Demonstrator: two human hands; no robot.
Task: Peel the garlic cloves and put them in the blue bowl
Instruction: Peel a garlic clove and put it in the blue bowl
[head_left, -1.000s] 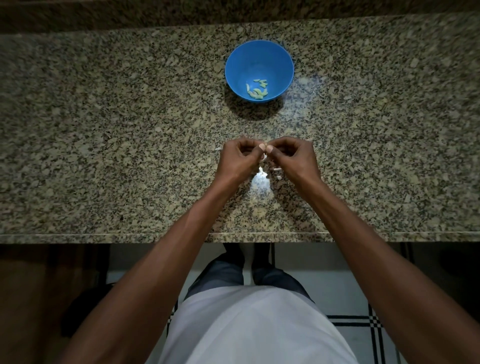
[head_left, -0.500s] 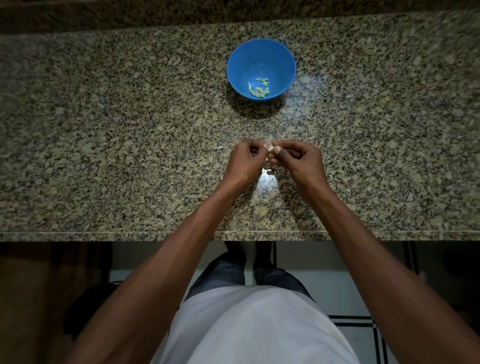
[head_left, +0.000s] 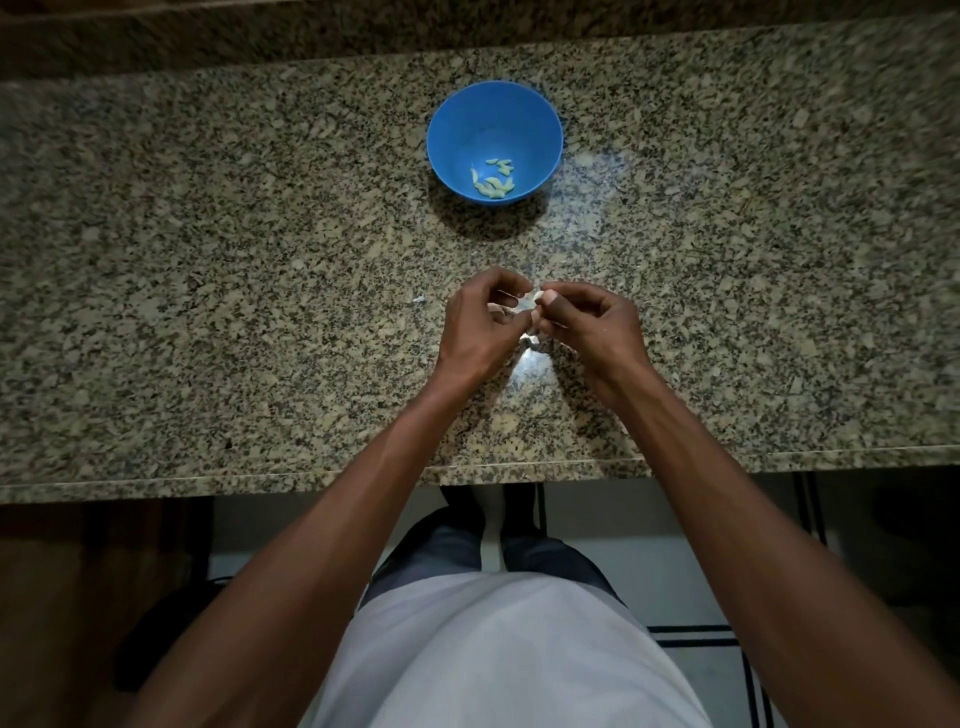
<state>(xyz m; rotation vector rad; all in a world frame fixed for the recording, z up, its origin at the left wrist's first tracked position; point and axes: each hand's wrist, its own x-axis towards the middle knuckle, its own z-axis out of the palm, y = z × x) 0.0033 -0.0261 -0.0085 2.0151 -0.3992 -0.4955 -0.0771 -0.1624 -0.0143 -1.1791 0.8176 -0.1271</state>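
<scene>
Papery skin clings to the small, light garlic clove (head_left: 529, 304) pinched between both hands, left hand (head_left: 480, 325) and right hand (head_left: 589, 327), mid-frame; best gripped at its ends, I'd say.

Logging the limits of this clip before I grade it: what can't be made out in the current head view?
- Garlic clove: mostly hidden by the fingers of the left hand and right hand; how much skin remains is unclear.
- Peeled cloves in the blue bowl: too small and overlapping to count.
- Pale scraps on the countertop: too small to identify, partly under the hands.
- Floor: dark, cut off by the counter edge.
</scene>
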